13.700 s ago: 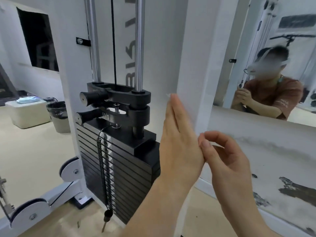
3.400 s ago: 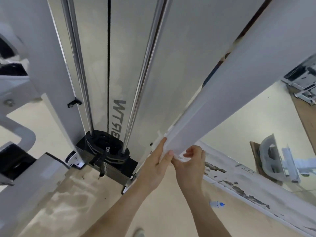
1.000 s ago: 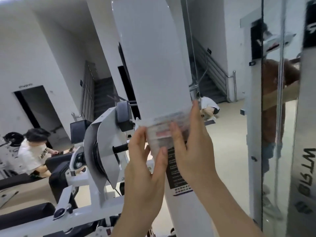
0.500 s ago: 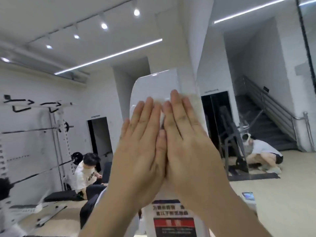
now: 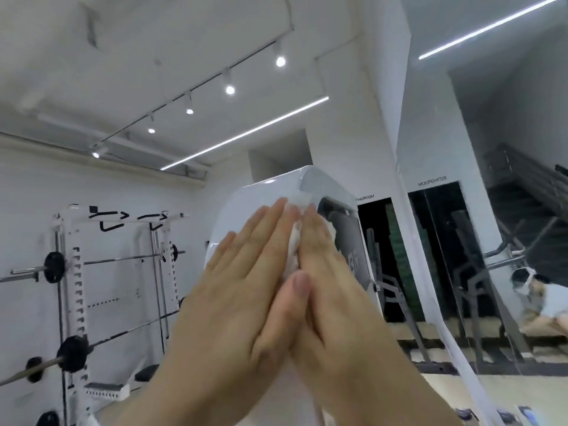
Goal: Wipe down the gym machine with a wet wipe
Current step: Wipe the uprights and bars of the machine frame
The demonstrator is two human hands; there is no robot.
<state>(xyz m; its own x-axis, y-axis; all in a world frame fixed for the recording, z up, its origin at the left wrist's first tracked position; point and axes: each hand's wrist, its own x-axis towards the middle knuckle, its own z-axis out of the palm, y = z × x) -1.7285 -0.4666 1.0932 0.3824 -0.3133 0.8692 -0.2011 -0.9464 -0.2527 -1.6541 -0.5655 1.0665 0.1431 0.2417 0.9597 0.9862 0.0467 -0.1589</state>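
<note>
Wet wipe (image 5: 293,245) bunched under both palms against gym machine (image 5: 270,192) column's rounded top, left hand (image 5: 246,287) at its 9 o'clock, right hand (image 5: 332,290) at 3 o'clock, fingers (image 5: 268,225) straight, pressing it flat, ungripped

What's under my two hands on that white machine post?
A crumpled white wet wipe shows between the left hand and right hand, pressed against the glossy white rounded machine post. The rest is hidden beneath palms.

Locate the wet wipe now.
Head view, centre: the crumpled white wet wipe shows between the flat left hand and right hand, pressed against the rounded top of the white machine upright.
</note>
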